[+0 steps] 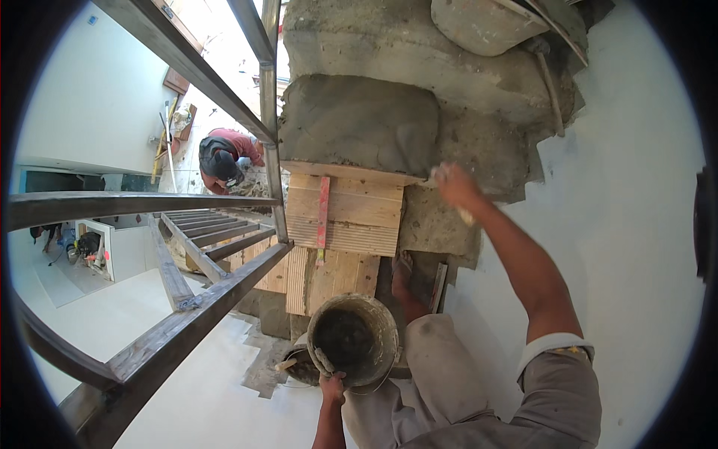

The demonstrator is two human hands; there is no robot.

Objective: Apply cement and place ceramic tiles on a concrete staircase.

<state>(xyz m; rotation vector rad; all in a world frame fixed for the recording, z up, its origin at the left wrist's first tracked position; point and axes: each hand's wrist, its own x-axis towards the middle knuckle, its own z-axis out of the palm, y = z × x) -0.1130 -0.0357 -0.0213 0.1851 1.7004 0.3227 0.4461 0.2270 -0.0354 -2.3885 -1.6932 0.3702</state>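
Note:
My left hand (333,386) is closed on the near rim of a mortar-smeared bucket (385,318), which is tilted so its dark grey contents show. My right hand (455,185), slightly blurred, is closed around a tool with a pale handle (467,216) sticking out below the fist; its working end is not clear. That hand is over the right end of a stair step spread with wet grey cement (351,123). Below this, wood-look tiles (366,209) cover the lower steps. A red spirit level (323,217) lies across them.
A metal railing (179,314) runs along the left, above a drop. Down there a person (222,161) bends over the floor. A second bucket (301,368) stands behind mine. A mortar tub (486,26) rests higher up. The white wall (598,202) rises at right; my bare foot (402,273) is on a step.

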